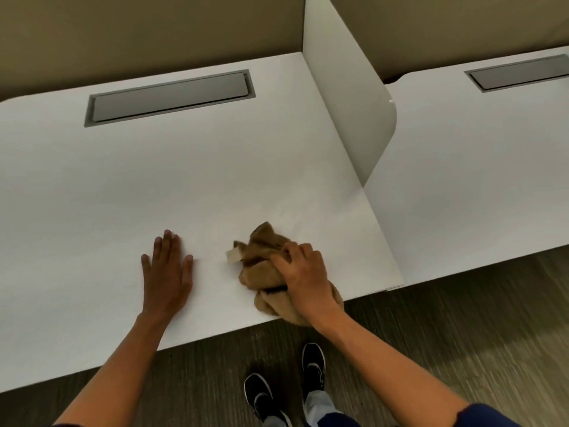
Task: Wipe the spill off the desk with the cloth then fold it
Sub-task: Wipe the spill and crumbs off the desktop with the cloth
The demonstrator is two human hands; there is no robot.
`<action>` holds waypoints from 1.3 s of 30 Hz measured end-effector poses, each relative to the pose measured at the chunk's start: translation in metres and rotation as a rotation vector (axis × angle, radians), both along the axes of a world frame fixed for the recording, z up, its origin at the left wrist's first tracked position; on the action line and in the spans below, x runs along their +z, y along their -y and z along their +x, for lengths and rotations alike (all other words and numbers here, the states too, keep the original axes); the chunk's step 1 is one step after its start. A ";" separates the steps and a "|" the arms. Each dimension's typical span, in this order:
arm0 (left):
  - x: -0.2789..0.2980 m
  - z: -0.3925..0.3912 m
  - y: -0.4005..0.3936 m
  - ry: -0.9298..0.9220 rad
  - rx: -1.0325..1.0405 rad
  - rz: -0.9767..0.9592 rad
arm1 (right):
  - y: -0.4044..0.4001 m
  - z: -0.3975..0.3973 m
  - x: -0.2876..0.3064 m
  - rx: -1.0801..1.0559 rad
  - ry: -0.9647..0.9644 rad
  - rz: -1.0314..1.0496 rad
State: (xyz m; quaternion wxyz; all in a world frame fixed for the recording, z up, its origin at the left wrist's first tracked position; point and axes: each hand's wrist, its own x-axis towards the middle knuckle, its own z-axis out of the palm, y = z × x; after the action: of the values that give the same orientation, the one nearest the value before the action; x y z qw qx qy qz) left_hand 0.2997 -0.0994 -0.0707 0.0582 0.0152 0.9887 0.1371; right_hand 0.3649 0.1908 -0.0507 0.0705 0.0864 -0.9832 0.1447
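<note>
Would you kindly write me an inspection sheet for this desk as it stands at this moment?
Surface: white desk; no spill can be made out.
Job's things: brown cloth, bunched and unfolded, near the front edge, partly overhanging it.
Clutter: nothing seen.
Hands: right hand grips the cloth; left hand rests flat on the desk, fingers straight.
Cables: nothing seen; grey hatch at the back is closed.
Surroundings: white divider on the right, second desk beyond it, wood-look floor, black shoes below.
</note>
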 end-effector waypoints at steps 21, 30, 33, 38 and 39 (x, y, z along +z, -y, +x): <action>-0.013 -0.080 -0.009 -0.100 -0.078 -0.008 | -0.090 -0.197 -0.001 -0.420 -0.150 0.136; -0.016 -0.081 -0.007 -0.117 -0.068 -0.001 | -0.103 -0.264 -0.006 -0.425 -0.136 0.105; -0.016 -0.081 -0.007 -0.123 -0.071 0.003 | -0.102 -0.265 -0.007 -0.414 -0.157 0.045; -0.015 -0.081 -0.007 -0.117 -0.072 0.004 | -0.071 -0.246 0.002 -0.338 -0.087 -0.144; -0.015 -0.081 -0.007 -0.116 -0.071 0.004 | -0.061 -0.238 0.006 -0.309 -0.079 -0.187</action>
State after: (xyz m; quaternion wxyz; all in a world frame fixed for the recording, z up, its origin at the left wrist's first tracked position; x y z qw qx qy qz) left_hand 0.2189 -0.0922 -0.0853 0.0055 0.0584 0.9890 0.1358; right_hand 0.1265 0.2517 -0.0446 0.1381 -0.0669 -0.9635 0.2195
